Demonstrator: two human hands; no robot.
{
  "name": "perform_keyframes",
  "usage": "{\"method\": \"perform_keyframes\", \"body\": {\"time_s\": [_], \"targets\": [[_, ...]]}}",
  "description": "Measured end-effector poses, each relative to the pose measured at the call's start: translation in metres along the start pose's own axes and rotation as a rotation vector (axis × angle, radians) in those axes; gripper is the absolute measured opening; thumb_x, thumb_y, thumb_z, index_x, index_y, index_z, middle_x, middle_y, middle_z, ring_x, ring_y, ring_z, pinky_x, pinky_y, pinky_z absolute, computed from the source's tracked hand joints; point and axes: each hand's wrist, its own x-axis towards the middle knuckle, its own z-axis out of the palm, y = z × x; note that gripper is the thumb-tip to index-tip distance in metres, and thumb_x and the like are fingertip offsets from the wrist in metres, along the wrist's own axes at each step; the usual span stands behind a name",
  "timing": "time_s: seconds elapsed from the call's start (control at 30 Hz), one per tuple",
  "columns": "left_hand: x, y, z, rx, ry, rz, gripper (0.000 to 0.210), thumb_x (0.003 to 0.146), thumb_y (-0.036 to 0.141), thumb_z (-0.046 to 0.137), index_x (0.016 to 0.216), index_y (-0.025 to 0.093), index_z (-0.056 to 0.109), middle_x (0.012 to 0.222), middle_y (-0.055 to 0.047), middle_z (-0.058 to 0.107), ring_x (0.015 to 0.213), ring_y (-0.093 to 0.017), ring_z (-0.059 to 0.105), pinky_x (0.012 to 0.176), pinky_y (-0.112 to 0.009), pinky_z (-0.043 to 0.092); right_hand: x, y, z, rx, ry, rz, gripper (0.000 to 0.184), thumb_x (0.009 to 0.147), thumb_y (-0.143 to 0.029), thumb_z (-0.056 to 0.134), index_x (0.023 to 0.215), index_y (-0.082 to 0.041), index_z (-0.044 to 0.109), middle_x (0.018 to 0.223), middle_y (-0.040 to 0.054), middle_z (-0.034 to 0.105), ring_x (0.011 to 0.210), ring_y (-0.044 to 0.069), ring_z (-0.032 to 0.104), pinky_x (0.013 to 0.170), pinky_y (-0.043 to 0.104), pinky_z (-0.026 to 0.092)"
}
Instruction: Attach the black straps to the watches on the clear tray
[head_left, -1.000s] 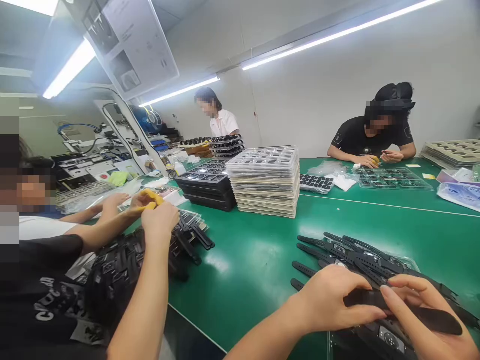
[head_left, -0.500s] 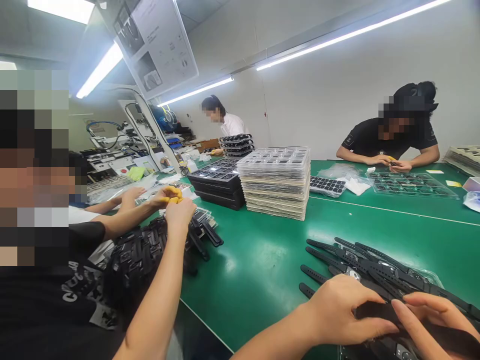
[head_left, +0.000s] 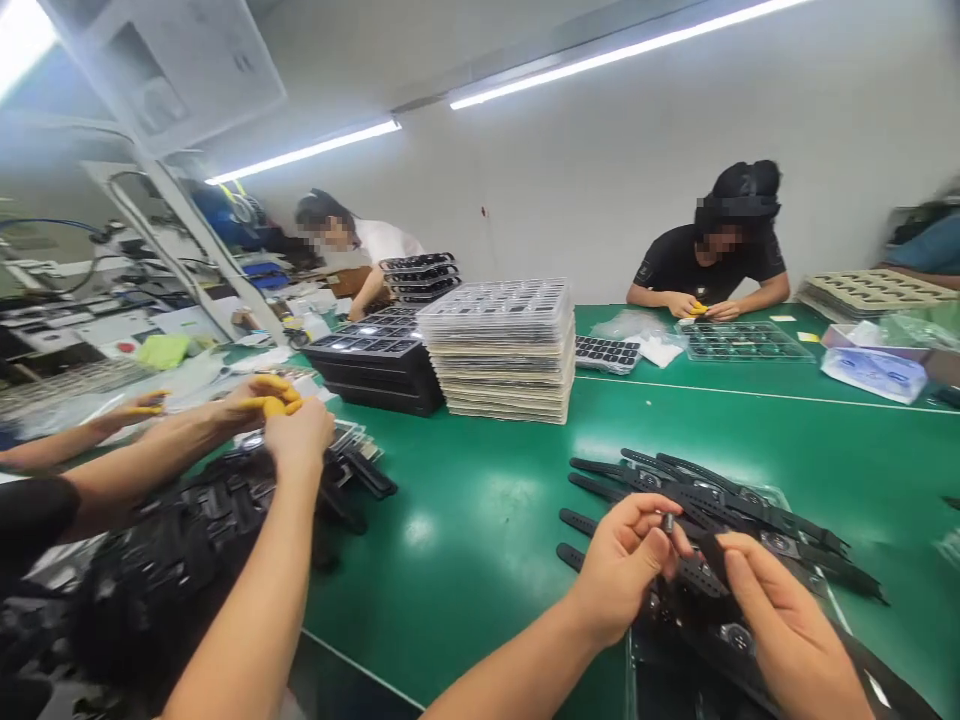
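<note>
My left hand [head_left: 626, 565] pinches a small dark piece with a shiny end [head_left: 667, 522] between thumb and fingers. Close beside it, my right hand [head_left: 795, 620] grips a black watch strap [head_left: 714, 562], its upper end showing past the thumb. Whether the small piece joins this strap I cannot tell. Under and behind both hands, several black watches with perforated straps [head_left: 694, 495] lie side by side on a clear plastic tray [head_left: 630, 665]. Round sensor backs show on some of them.
A tall stack of pale trays [head_left: 499, 360] stands mid-table beside black trays [head_left: 375, 370]. At left, a co-worker's hands in yellow finger covers [head_left: 274, 395] work over a heap of black watches [head_left: 195, 540]. Another person [head_left: 712, 250] sits across the green table [head_left: 480, 520].
My hands have moved apart a little, and my left hand has turned, bringing the small dark piece into sight. The view has swung to the right.
</note>
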Motion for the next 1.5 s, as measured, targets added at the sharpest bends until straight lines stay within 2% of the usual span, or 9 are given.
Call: {"method": "perform_keyframes", "body": {"time_s": [0.1, 0.3, 0.47, 0.67, 0.8, 0.93, 1.1, 1.33, 1.5], "targets": [[-0.001, 0.000, 0.000, -0.028, -0.035, -0.017, 0.053, 0.073, 0.056, 0.084, 0.103, 0.016, 0.067, 0.075, 0.001, 0.058, 0.058, -0.006, 0.046, 0.062, -0.022, 0.036, -0.003, -0.011, 0.011, 0.127, -0.126, 0.090, 0.042, 0.096, -0.060, 0.055, 0.080, -0.024, 0.069, 0.071, 0.0006, 0.061, 0.066, 0.018, 0.056, 0.060, 0.023, 0.051], [-0.005, 0.003, 0.002, 0.192, -0.060, 0.008, 0.053, 0.075, 0.061, 0.080, 0.101, 0.015, 0.076, 0.085, -0.005, 0.064, 0.070, -0.012, 0.051, 0.065, -0.024, 0.042, -0.006, -0.010, 0.017, 0.193, -0.076, 0.188, 0.049, 0.093, -0.067, 0.054, 0.069, -0.024, 0.058, 0.068, -0.0001, 0.054, 0.064, 0.019, 0.051, 0.056, 0.025, 0.048], [-0.005, 0.007, 0.004, 0.231, -0.065, 0.036, 0.050, 0.071, 0.058, 0.084, 0.099, 0.016, 0.079, 0.088, -0.007, 0.068, 0.083, -0.018, 0.058, 0.081, -0.030, 0.047, -0.002, 0.004, 0.015, 0.261, -0.143, 0.214, 0.046, 0.092, -0.068, 0.056, 0.079, -0.026, 0.067, 0.076, 0.0033, 0.062, 0.070, 0.022, 0.059, 0.061, 0.029, 0.055], [-0.006, 0.006, 0.006, 0.321, -0.073, 0.047, 0.051, 0.073, 0.059, 0.082, 0.101, 0.017, 0.082, 0.085, -0.007, 0.067, 0.080, -0.017, 0.057, 0.079, -0.030, 0.047, -0.012, 0.003, 0.021, 0.235, -0.019, 0.151, 0.038, 0.098, -0.062, 0.053, 0.100, -0.026, 0.066, 0.084, 0.0042, 0.063, 0.074, 0.021, 0.061, 0.061, 0.028, 0.055], [-0.009, 0.006, 0.007, 0.413, -0.091, 0.121, 0.050, 0.076, 0.059, 0.079, 0.104, 0.018, 0.081, 0.092, -0.010, 0.072, 0.085, -0.020, 0.062, 0.084, -0.033, 0.049, -0.015, -0.003, 0.024, 0.208, 0.044, 0.086, 0.035, 0.103, -0.055, 0.049, 0.122, -0.028, 0.059, 0.112, 0.0056, 0.065, 0.101, 0.021, 0.064, 0.085, 0.029, 0.056], [-0.009, 0.011, 0.007, 0.499, -0.122, 0.155, 0.048, 0.081, 0.059, 0.075, 0.103, 0.018, 0.081, 0.102, -0.013, 0.075, 0.096, -0.025, 0.066, 0.091, -0.037, 0.050, -0.008, -0.007, 0.016, 0.234, -0.139, 0.073, 0.040, 0.103, -0.054, 0.046, 0.117, -0.026, 0.071, 0.122, 0.0087, 0.068, 0.117, 0.026, 0.061, 0.103, 0.038, 0.050], [-0.007, 0.020, 0.004, 0.416, -0.177, -0.040, 0.059, 0.076, 0.067, 0.075, 0.100, 0.014, 0.079, 0.096, -0.011, 0.074, 0.088, -0.023, 0.064, 0.082, -0.033, 0.050, 0.005, -0.013, -0.001, 0.135, -0.249, 0.026, 0.038, 0.098, -0.055, 0.055, 0.106, -0.028, 0.079, 0.102, 0.0080, 0.072, 0.100, 0.028, 0.064, 0.091, 0.040, 0.054], [-0.008, 0.019, 0.002, 0.344, -0.304, -0.196, 0.061, 0.073, 0.069, 0.076, 0.093, 0.012, 0.078, 0.074, -0.002, 0.057, 0.071, -0.013, 0.046, 0.067, -0.026, 0.037, 0.012, -0.026, -0.017, 0.205, -0.343, 0.091, 0.024, 0.086, -0.046, 0.072, 0.079, -0.023, 0.076, 0.072, -0.0004, 0.055, 0.067, 0.017, 0.052, 0.062, 0.028, 0.045], [-0.005, 0.011, 0.002, 0.177, -0.281, -0.379, 0.054, 0.071, 0.065, 0.080, 0.084, 0.013, 0.075, 0.062, 0.004, 0.046, 0.057, -0.007, 0.035, 0.056, -0.023, 0.029, 0.008, -0.033, -0.014, 0.202, -0.194, 0.134, 0.023, 0.088, -0.043, 0.072, 0.080, -0.022, 0.067, 0.072, -0.0017, 0.056, 0.067, 0.015, 0.052, 0.064, 0.026, 0.046]]}}
